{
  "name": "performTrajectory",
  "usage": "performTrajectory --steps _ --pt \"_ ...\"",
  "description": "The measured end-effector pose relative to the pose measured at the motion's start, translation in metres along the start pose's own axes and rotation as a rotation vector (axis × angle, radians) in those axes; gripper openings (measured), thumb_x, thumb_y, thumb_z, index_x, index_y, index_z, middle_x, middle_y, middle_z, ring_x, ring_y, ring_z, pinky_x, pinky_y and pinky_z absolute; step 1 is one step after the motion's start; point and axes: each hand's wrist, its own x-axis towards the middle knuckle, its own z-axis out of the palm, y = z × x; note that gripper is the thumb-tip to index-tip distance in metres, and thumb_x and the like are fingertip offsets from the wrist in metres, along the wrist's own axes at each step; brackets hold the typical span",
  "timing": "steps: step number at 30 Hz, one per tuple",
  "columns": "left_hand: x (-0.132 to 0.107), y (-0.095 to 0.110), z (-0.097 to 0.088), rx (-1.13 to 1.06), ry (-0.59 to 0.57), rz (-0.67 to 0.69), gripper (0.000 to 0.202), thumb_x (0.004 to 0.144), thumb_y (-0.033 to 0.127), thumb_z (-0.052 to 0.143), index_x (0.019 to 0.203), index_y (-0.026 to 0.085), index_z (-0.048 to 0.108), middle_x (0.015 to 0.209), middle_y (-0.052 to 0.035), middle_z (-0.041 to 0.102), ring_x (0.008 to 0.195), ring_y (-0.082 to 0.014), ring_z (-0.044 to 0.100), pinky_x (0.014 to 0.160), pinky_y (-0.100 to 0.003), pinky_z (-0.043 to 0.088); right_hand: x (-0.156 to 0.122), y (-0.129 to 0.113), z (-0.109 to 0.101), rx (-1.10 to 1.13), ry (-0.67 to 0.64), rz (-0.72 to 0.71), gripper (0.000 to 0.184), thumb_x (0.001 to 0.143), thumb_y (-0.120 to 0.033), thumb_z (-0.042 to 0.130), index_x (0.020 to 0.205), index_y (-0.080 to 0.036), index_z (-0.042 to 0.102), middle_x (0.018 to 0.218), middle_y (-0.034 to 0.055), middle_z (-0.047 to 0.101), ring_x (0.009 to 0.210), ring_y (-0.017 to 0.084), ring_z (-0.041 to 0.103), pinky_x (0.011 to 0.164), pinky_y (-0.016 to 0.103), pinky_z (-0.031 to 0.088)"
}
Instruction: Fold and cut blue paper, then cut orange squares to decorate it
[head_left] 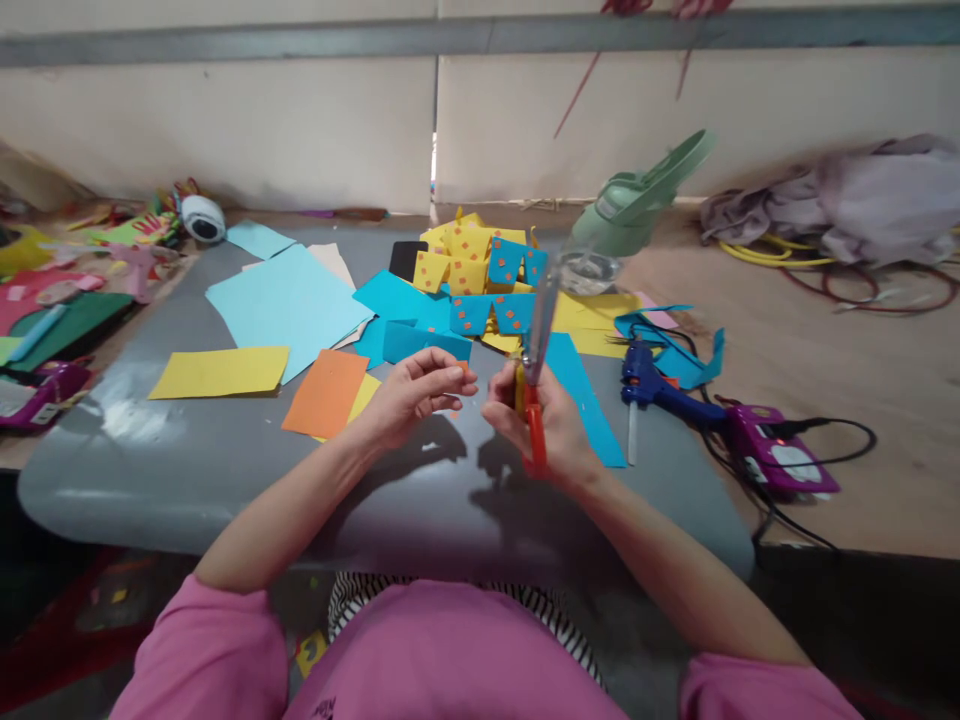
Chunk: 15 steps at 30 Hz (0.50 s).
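My left hand (420, 390) pinches a small piece of orange paper (463, 366) between thumb and fingertips, above the grey table. In my right hand (559, 430) is a pair of scissors (535, 425) with red and yellow handles, blades pointing up and away from me. Just beyond my hands stand folded yellow paper pieces (469, 275) and folded blue paper pieces (471, 314), dotted with small orange squares. A blue strip (589, 405) lies beside my right hand. Left of my left hand rests an orange sheet (324, 392), partly over a yellow one.
Light blue sheets (292, 300) and a yellow strip (217, 372) lie on the left. To the right are a blue glue gun (664, 385), a purple box (780, 455) with black cables, and a green fan-like object (637, 200). A pink glue gun (139, 265) sits far left.
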Motion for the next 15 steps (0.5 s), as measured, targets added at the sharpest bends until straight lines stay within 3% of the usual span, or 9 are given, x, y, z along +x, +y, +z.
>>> performTrajectory --steps 3,6,11,15 --pt "0.005 0.008 -0.01 -0.118 -0.003 -0.093 0.035 0.065 0.037 0.09 0.078 0.017 0.064 0.09 -0.0021 0.076 0.082 -0.0146 0.073 0.067 -0.022 0.055 -0.003 -0.016 -0.021 -0.108 -0.324 0.165 0.053 0.075 -0.066 0.074 0.093 -0.023 0.05 0.081 -0.0034 0.051 0.064 0.011 0.048 0.06 0.028 0.046" --pt "0.007 0.013 -0.017 -0.173 -0.045 -0.094 0.036 0.066 0.037 0.091 0.078 0.017 0.063 0.093 -0.0029 0.077 0.085 -0.015 0.074 0.069 -0.022 0.056 -0.008 -0.029 -0.046 -0.12 -0.579 0.27 0.066 0.079 -0.084 0.053 0.101 -0.022 0.053 0.08 -0.0012 0.051 0.067 0.014 0.051 0.061 0.03 0.049" --pt "0.005 0.014 -0.015 -0.228 -0.116 -0.07 0.037 0.067 0.034 0.091 0.073 0.016 0.059 0.093 -0.0023 0.077 0.081 -0.0138 0.075 0.062 -0.018 0.055 -0.016 -0.028 -0.078 -0.251 -0.749 0.336 0.059 0.087 -0.077 0.048 0.101 -0.021 0.058 0.082 0.0017 0.055 0.069 0.015 0.054 0.06 0.028 0.05" --pt "0.004 0.015 -0.014 -0.252 -0.149 -0.079 0.036 0.068 0.031 0.089 0.071 0.015 0.057 0.09 -0.0021 0.077 0.07 -0.0096 0.074 0.049 -0.011 0.049 -0.016 -0.024 -0.083 -0.316 -0.804 0.356 0.058 0.086 -0.077 0.05 0.096 -0.021 0.057 0.079 0.0013 0.055 0.068 0.015 0.053 0.057 0.026 0.049"
